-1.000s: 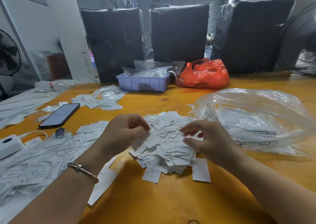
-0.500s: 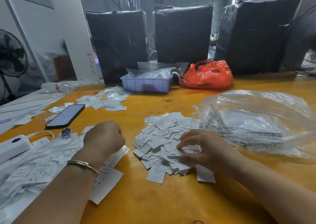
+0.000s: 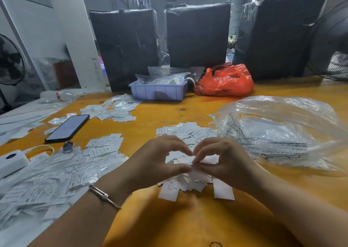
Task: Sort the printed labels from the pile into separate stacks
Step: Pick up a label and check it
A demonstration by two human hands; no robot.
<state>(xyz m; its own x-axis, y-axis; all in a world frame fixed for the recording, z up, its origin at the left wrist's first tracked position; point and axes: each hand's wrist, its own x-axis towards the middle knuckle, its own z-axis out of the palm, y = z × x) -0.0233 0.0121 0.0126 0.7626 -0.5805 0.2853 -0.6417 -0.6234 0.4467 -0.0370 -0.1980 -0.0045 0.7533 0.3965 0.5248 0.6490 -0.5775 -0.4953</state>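
While both hands pinch one label, sorting looks partway done.
Left hand (image 3: 156, 162) and right hand (image 3: 224, 162) grip a label (image 3: 202, 161) just above the pile (image 3: 188, 132); sorted labels (image 3: 56, 175) spread left, plenty left underneath.

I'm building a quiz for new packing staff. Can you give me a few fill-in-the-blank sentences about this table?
1. The tray behind the labels is coloured ____.
2. The orange bag sits to the ____ of that tray.
3. The phone lies with its screen facing ____.
4. The bracelet is on the ____ wrist.

Missing words: purple; right; up; left
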